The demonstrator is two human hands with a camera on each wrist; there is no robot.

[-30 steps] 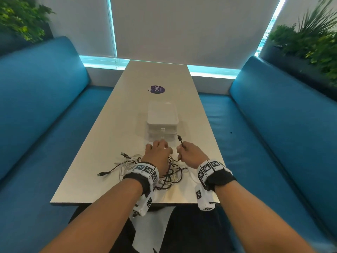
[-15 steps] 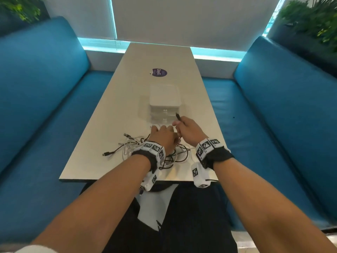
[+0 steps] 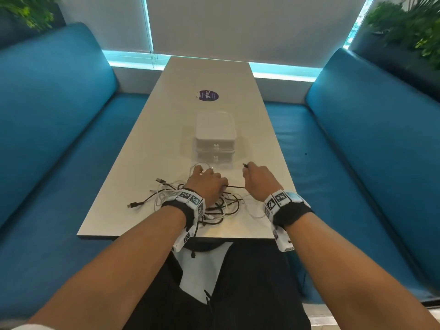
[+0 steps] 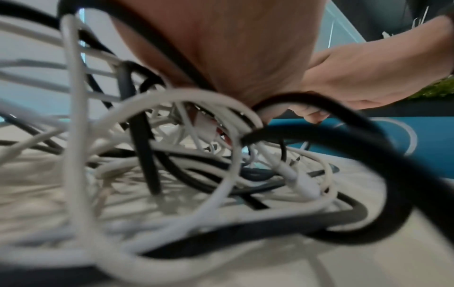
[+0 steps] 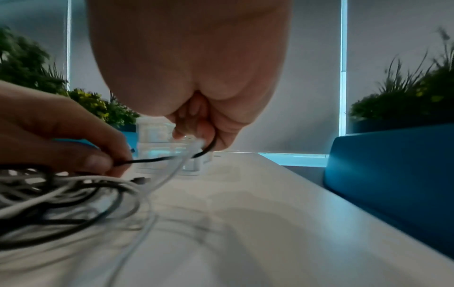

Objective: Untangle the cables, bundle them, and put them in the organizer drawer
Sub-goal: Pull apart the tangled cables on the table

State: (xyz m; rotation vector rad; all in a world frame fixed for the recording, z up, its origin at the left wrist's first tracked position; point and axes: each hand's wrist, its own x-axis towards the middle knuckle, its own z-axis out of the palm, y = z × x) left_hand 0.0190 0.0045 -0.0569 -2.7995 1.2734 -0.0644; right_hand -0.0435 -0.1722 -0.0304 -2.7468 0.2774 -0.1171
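Note:
A tangle of black and white cables (image 3: 188, 201) lies near the table's front edge. My left hand (image 3: 208, 181) rests on top of it and pinches a thin black cable (image 3: 235, 186) between thumb and finger (image 5: 98, 161). That cable runs taut to my right hand (image 3: 256, 175), whose curled fingers (image 5: 196, 126) grip it together with a white cable (image 5: 181, 165). The black plug end (image 3: 245, 165) sticks out beyond the right fist. The translucent white organizer (image 3: 215, 136), with two shut drawers, stands just behind both hands. The left wrist view shows blurred cable loops (image 4: 221, 174) under the palm.
The pale table (image 3: 166, 129) is long and narrow, with a purple round sticker (image 3: 208, 95) farther back. Blue bench seats (image 3: 59, 163) run along both sides. Loose plug ends (image 3: 135, 205) lie left of the tangle. Plants stand in the far corners.
My right hand has moved to the right, away from the left hand, drawing the black cable taut between them. The left hand stays on the tangle.

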